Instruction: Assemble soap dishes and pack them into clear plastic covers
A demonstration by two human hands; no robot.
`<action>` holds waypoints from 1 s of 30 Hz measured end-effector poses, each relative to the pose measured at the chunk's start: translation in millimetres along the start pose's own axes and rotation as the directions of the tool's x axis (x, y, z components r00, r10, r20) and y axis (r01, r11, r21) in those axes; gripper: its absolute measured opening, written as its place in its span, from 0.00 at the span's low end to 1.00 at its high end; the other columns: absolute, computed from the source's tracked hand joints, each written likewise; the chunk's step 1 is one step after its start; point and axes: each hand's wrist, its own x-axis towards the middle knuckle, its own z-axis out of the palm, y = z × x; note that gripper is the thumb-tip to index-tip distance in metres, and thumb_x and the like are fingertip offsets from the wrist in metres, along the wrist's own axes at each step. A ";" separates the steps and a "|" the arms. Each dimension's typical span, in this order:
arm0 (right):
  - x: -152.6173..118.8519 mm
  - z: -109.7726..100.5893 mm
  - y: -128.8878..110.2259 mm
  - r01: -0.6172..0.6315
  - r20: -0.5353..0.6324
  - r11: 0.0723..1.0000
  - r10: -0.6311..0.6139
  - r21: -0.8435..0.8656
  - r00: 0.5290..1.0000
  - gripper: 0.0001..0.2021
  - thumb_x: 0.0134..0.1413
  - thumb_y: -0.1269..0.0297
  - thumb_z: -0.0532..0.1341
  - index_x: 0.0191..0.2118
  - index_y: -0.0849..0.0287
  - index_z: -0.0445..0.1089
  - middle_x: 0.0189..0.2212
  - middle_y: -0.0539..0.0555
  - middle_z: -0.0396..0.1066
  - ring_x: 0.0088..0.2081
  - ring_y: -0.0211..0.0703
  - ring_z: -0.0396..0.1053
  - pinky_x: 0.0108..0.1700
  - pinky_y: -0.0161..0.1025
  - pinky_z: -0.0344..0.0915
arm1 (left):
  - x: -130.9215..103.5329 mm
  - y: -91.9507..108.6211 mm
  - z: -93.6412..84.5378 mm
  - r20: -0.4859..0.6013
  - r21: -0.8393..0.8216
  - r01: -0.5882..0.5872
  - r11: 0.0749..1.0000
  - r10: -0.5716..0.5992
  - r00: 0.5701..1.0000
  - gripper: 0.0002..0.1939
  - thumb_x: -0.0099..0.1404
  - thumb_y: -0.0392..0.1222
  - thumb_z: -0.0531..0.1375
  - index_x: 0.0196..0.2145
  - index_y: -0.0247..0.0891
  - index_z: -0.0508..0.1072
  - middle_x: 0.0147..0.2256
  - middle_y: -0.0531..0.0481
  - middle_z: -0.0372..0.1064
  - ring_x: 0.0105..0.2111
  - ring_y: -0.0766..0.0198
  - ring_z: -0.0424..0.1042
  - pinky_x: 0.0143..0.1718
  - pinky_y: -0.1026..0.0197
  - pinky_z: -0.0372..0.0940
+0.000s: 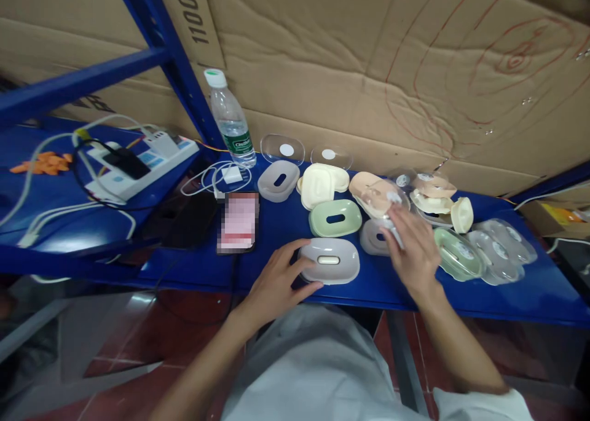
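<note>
My left hand [279,279] grips the near left end of a pale grey oval soap dish [343,270], thumb at the front and fingers over the rim. A cream strip shows in the dish's middle slot. To the right, my right hand [412,249] pinches a clear plastic lid [380,193] with a white round label, tilted over a peach dish [362,184]. Below that lid sits another grey dish [371,240], partly hidden by my fingers. A green dish [318,221] with an open slot stands just behind the one at my left hand.
Cream pieces [318,187], a grey dish [271,190] and clear lids [282,147] lie behind. Lidded green [456,255] and clear pieces [500,258] are at right. Left are a phone [238,221], a water bottle [233,123], a charger [232,174] and a power strip [152,169]. Cardboard backs the blue shelf.
</note>
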 end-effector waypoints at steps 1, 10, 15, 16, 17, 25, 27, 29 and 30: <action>-9.6 -6.6 -16.9 0.021 0.008 1.000 -0.021 0.019 1.000 0.33 0.71 0.65 0.64 0.76 0.45 0.57 0.60 0.58 0.78 0.60 0.59 0.77 0.62 0.58 0.71 | -0.1 -0.1 0.3 -0.001 -0.009 0.004 1.000 -0.004 1.000 0.15 0.71 0.47 0.69 0.52 0.43 0.75 0.64 0.40 0.65 0.64 0.47 0.69 0.65 0.42 0.68; -51.8 9.6 -127.8 -0.018 0.168 0.979 -0.016 0.201 0.986 0.28 0.72 0.67 0.63 0.72 0.41 0.63 0.47 0.49 0.84 0.49 0.51 0.80 0.68 0.57 0.55 | -3.8 -4.0 4.7 0.037 -0.053 0.086 0.995 -0.084 0.996 0.48 0.71 0.45 0.69 0.77 0.50 0.46 0.74 0.36 0.54 0.73 0.46 0.60 0.70 0.40 0.64; -40.7 18.1 -112.7 0.020 0.254 0.962 -0.091 0.271 0.963 0.26 0.72 0.67 0.62 0.72 0.51 0.63 0.57 0.57 0.79 0.60 0.52 0.75 0.64 0.53 0.63 | -5.9 -5.0 6.3 0.039 -0.035 0.059 0.998 -0.058 0.998 0.47 0.71 0.49 0.69 0.77 0.50 0.47 0.72 0.37 0.58 0.72 0.47 0.62 0.69 0.40 0.65; -39.5 16.3 -104.2 0.042 0.300 0.958 -0.130 0.283 0.945 0.27 0.73 0.64 0.62 0.73 0.51 0.61 0.61 0.58 0.76 0.64 0.53 0.72 0.66 0.54 0.63 | -5.8 -4.5 6.0 0.031 -0.036 0.053 0.998 -0.052 0.998 0.47 0.71 0.50 0.69 0.77 0.50 0.48 0.72 0.37 0.59 0.72 0.47 0.62 0.69 0.40 0.65; -39.2 14.2 -94.8 0.058 0.349 0.955 -0.162 0.289 0.923 0.28 0.73 0.61 0.61 0.74 0.51 0.60 0.65 0.59 0.72 0.67 0.55 0.68 0.68 0.56 0.61 | -5.7 -4.0 5.6 0.021 -0.036 0.048 0.998 -0.047 0.999 0.47 0.71 0.50 0.69 0.77 0.50 0.49 0.72 0.37 0.59 0.71 0.47 0.63 0.69 0.41 0.65; -60.2 6.3 -60.6 -0.049 0.400 0.985 -0.022 0.166 0.916 0.32 0.70 0.58 0.65 0.74 0.36 0.59 0.66 0.60 0.67 0.67 0.64 0.65 0.68 0.68 0.60 | -3.2 -3.7 5.2 0.005 -0.055 0.032 0.998 -0.031 0.999 0.48 0.69 0.53 0.70 0.77 0.50 0.48 0.70 0.38 0.63 0.70 0.46 0.65 0.69 0.40 0.66; -63.2 7.6 -69.5 -0.060 0.380 0.990 0.006 0.129 0.925 0.31 0.69 0.61 0.66 0.73 0.34 0.61 0.60 0.60 0.70 0.62 0.61 0.69 0.68 0.68 0.59 | -2.7 -4.1 5.5 0.012 -0.066 0.050 0.997 -0.049 0.999 0.49 0.69 0.53 0.70 0.77 0.50 0.47 0.71 0.39 0.62 0.71 0.47 0.64 0.69 0.40 0.65; -63.4 9.3 -77.1 -0.067 0.381 0.991 0.018 0.117 0.924 0.31 0.69 0.62 0.66 0.73 0.35 0.62 0.59 0.60 0.70 0.62 0.61 0.69 0.68 0.69 0.59 | -2.3 -4.6 5.6 0.021 -0.076 0.068 0.995 -0.067 0.998 0.50 0.69 0.54 0.70 0.77 0.50 0.46 0.71 0.39 0.61 0.71 0.47 0.63 0.69 0.41 0.65; -62.8 10.1 -79.2 -0.069 0.382 0.990 0.016 0.124 0.924 0.31 0.69 0.62 0.65 0.73 0.36 0.62 0.61 0.61 0.69 0.64 0.63 0.67 0.68 0.69 0.59 | -2.1 -4.9 5.6 0.026 -0.078 0.073 0.994 -0.071 0.997 0.50 0.69 0.54 0.70 0.77 0.51 0.47 0.71 0.39 0.61 0.71 0.47 0.63 0.70 0.41 0.65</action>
